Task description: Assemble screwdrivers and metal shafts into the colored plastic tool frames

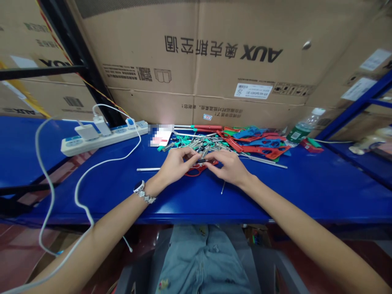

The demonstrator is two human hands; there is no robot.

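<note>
My left hand [179,164] and my right hand [229,165] meet over the blue table. Between their pinched fingertips is a small dark piece [201,161], too small to name, and both hands grip it. A red plastic part with a loop [193,172] lies just under the fingers. Directly behind the hands spreads a pile of thin metal rods and small green-ended parts [202,142]. One metal rod [148,169] sticks out to the left of my left hand. A thin white tie or wire [223,188] hangs below my right hand.
Red and blue plastic pieces [260,141] are heaped at the back right, beside a green-labelled bottle [301,130]. A white power strip [105,138] with plugged chargers stands at the left, its white cable [81,192] looping over the table edge. Cardboard boxes [214,53] form the back wall.
</note>
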